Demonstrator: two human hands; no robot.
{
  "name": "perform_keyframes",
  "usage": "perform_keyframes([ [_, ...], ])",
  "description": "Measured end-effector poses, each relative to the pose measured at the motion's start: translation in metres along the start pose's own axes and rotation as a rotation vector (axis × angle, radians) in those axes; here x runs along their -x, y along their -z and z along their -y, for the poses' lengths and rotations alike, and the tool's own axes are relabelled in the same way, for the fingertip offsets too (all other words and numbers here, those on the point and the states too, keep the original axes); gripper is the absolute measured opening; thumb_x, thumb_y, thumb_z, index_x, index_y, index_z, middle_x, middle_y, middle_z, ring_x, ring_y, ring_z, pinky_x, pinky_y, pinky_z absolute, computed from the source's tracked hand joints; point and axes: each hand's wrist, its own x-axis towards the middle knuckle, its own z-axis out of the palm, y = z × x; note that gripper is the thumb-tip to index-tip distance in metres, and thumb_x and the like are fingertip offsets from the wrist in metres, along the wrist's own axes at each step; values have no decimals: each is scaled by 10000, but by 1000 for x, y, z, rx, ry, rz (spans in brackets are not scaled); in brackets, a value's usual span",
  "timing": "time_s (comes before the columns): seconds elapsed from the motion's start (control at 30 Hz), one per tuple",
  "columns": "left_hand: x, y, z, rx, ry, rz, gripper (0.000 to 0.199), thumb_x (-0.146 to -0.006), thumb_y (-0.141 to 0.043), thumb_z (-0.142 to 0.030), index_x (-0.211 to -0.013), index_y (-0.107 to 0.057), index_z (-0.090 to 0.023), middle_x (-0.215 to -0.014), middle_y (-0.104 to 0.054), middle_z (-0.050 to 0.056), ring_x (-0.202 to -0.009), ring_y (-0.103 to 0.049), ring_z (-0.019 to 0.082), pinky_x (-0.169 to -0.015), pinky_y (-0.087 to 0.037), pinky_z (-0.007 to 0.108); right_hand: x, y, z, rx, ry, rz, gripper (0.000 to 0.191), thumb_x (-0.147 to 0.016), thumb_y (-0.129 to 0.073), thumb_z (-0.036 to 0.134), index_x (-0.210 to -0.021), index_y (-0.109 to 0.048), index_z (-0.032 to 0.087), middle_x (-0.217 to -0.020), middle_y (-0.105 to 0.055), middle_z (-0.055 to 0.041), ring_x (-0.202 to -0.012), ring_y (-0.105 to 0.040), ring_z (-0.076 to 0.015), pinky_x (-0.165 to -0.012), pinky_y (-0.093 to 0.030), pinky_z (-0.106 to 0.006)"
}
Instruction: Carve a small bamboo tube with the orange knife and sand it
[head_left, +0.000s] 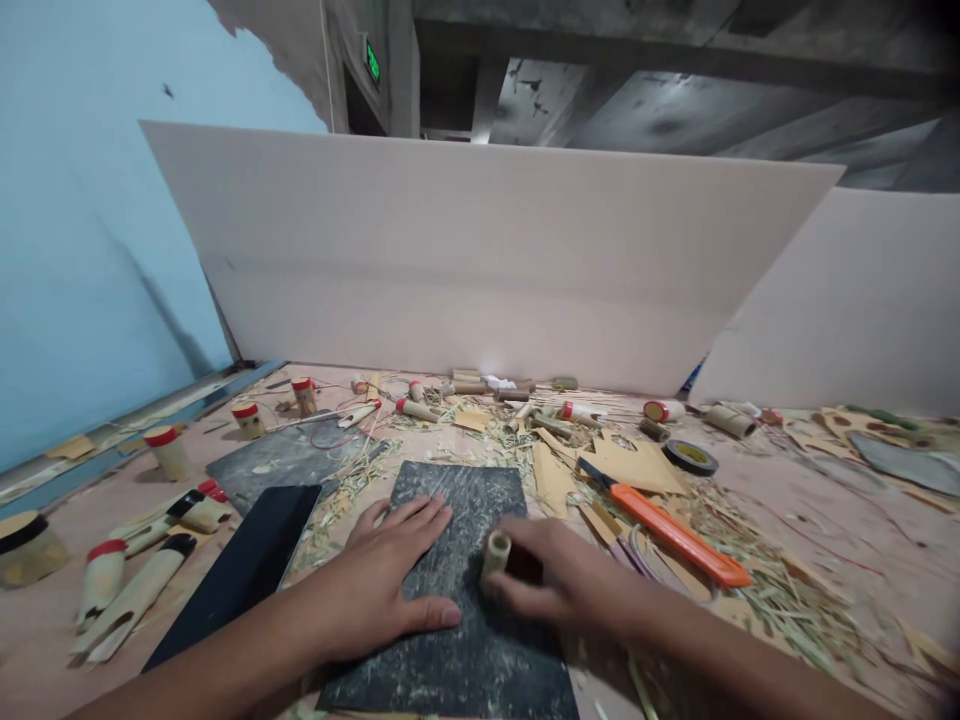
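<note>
My left hand (405, 575) lies flat with its fingers spread on a dark, worn sheet that looks like sandpaper (450, 675). On the right part of this sheet, my right hand (559, 572) grips a short bamboo tube (498, 550) between thumb and fingers. The tube stands roughly upright, its hollow end facing up; its lower end is partly hidden by the fingers. Right of that hand lies an orange utility knife (679, 535) among bamboo shavings (787, 610). A black smartphone-like slab (244, 570) rests left of my left forearm.
Bamboo pieces with red or black ends, such as a red-topped cup (166, 452), lie at the left. A roll of black tape (690, 458) and cut yellowish board (634, 465) sit at the right. A pale panel (487, 260) stands along the back edge.
</note>
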Motion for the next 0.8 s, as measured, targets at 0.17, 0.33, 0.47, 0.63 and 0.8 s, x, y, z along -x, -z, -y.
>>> perform_keyframes([
  [0.17, 2, -1, 1, 21, -8, -37, 988, -834, -566, -811, -1616, -300, -271, -1687, -223, 114, -1570, -193, 360, -1250, -63, 648, -4, 9, -6, 40, -106, -161, 120, -912, -590, 261, -812, -554, 207, -720, -595, 0, -646, -491, -144, -589, -372, -258],
  [0.33, 0, -2, 1, 19, 0, -15, 997, -844, -550, -810, -1626, -271, -259, -1696, -197, 107, -1578, -162, 352, -1257, -72, 623, -2, 3, -2, 20, -66, -35, 178, -884, -674, 338, -816, -565, 216, -744, -625, 17, -658, -533, -139, -595, -389, -239],
  [0.47, -1, -3, 2, 28, -19, -40, 981, -847, -543, -811, -1623, -286, -269, -1692, -218, 110, -1572, -182, 366, -1248, -75, 645, -6, 12, -10, 85, -157, -189, 153, -888, -633, 313, -822, -534, 217, -727, -614, 1, -648, -523, -158, -603, -375, -272],
  [0.63, 0, -2, 1, 13, -7, -30, 975, -856, -542, -801, -1628, -273, -270, -1695, -205, 115, -1574, -181, 359, -1251, -62, 634, -6, 14, -14, 89, -177, -198, 144, -879, -645, 342, -913, -585, 215, -769, -656, 4, -682, -569, -162, -609, -402, -258],
  [0.8, 1, 0, -3, 6, 8, -6, 980, -864, -530, -799, -1634, -246, -264, -1700, -177, 103, -1580, -166, 342, -1257, -53, 617, -3, 19, -21, 159, -211, -161, 275, -932, -626, 455, -815, -596, 208, -734, -663, -19, -659, -555, -171, -596, -368, -276],
])
